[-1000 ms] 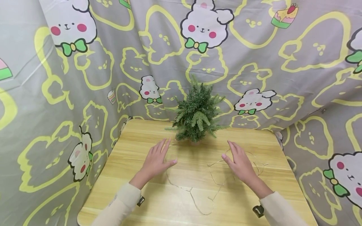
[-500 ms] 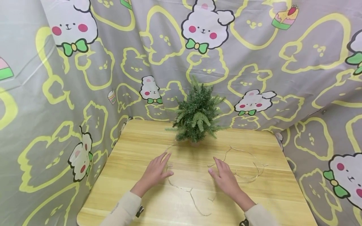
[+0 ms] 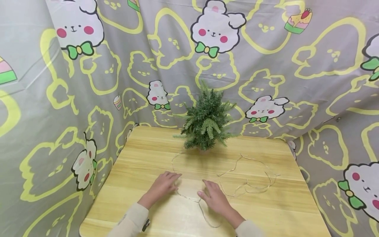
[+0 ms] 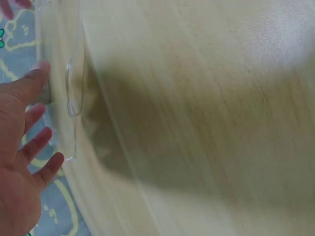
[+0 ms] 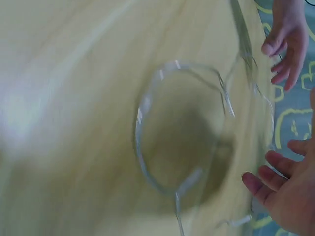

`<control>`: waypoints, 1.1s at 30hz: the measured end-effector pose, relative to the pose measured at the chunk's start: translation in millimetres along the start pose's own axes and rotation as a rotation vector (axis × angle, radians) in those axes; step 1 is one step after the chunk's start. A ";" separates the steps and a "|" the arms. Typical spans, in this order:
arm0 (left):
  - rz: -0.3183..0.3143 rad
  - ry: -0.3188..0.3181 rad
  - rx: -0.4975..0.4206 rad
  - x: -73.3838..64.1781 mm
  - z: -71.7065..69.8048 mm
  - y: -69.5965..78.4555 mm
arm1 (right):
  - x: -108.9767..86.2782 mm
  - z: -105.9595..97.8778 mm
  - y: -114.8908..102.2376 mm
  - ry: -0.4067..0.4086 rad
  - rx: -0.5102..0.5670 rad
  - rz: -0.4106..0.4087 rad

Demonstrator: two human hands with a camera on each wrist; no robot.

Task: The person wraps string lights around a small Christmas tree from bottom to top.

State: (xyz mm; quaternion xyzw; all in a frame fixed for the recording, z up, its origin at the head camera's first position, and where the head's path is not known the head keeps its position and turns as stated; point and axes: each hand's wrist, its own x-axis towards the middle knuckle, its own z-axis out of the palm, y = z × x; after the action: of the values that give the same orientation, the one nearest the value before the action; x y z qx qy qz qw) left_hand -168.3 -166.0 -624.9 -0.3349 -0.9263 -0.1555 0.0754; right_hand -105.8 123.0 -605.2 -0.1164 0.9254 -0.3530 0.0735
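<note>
Head view showed the right hand (image 3: 216, 199) had shifted nearer the left hand (image 3: 161, 187), beside the thin wire (image 3: 257, 192), both hands' fingers apart.

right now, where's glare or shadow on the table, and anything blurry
Head view: shadow on the table below the tree; left wrist: glare upper right, broad central shadow; right wrist: glare at left, the looped wire slightly blurred, shadow within.

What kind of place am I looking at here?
Probably a curtained-off tabletop workspace, likely indoors: cartoon-print fabric hangs around a wood-grain table, which holds a small evergreen tree and loose, thin wire or cord.
</note>
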 end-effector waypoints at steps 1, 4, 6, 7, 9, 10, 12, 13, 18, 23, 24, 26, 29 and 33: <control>0.019 0.008 0.012 -0.3 1.6 -0.2 | 0.3 4.9 -1.3 -0.010 -0.004 -0.012; 0.058 0.018 0.030 -1.4 4.9 0.2 | 1.1 17.6 -7.1 -0.039 -0.027 -0.039; 0.072 0.022 0.033 -2.3 5.9 1.1 | 2.4 26.5 -10.3 -0.047 -0.055 -0.052; 0.076 0.023 0.031 -2.9 6.0 1.7 | 3.1 30.5 -12.1 -0.051 -0.073 -0.054; 0.079 0.021 0.033 -4.0 6.7 3.0 | 4.9 38.8 -14.2 -0.051 -0.113 -0.061; 0.083 0.021 0.036 -4.4 7.2 3.7 | 5.9 42.6 -14.8 -0.047 -0.131 -0.065; 0.093 0.017 0.040 -5.1 8.7 4.9 | 7.4 48.4 -16.0 -0.039 -0.168 -0.073; 0.096 0.011 0.041 -5.5 9.8 5.5 | 8.0 50.6 -16.4 -0.033 -0.187 -0.073; 0.103 -0.030 0.032 -6.7 13.7 10.5 | 11.1 57.0 -18.9 0.006 -0.240 -0.097; 0.094 -0.024 -0.017 -4.0 15.4 22.5 | 12.7 58.4 -23.8 0.045 -0.257 -0.117; 0.096 -0.016 -0.025 -2.7 15.4 25.5 | 12.9 58.3 -24.6 0.050 -0.254 -0.120; 0.103 0.000 -0.039 0.8 14.2 31.9 | 13.5 57.0 -25.5 0.058 -0.243 -0.128; 0.107 0.013 -0.053 6.7 9.6 41.0 | 14.3 52.3 -26.3 0.075 -0.218 -0.158; 0.095 0.007 -0.064 12.7 2.0 49.8 | 14.5 40.6 -25.8 0.108 -0.201 -0.209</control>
State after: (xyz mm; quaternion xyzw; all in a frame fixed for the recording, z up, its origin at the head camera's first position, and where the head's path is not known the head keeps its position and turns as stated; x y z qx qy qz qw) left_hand -146.0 -121.5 -611.8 -0.3803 -0.9036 -0.1822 0.0751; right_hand -106.7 74.6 -618.7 -0.1996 0.9417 -0.2698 -0.0255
